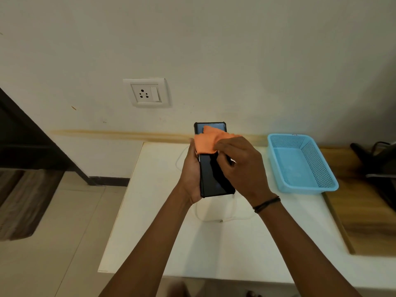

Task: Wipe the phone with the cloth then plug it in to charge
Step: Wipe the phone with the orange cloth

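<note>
A black phone [211, 176] in a dark case is held above the white table [154, 221], screen up, long side pointing away from me. My left hand [191, 172] grips it from the left and underneath. My right hand [237, 166] presses an orange cloth [209, 140] onto the upper half of the screen. A white charging cable [216, 219] lies on the table under the phone, its loop showing left of my left hand and below the phone. A white wall socket [147, 92] with a switch sits on the wall, up and to the left.
A light blue plastic basket [300, 163] stands on the table to the right. A wooden surface [364, 211] adjoins the table's right side, with dark objects [379, 166] at the far right. Dark furniture [25, 142] and tiled floor lie to the left.
</note>
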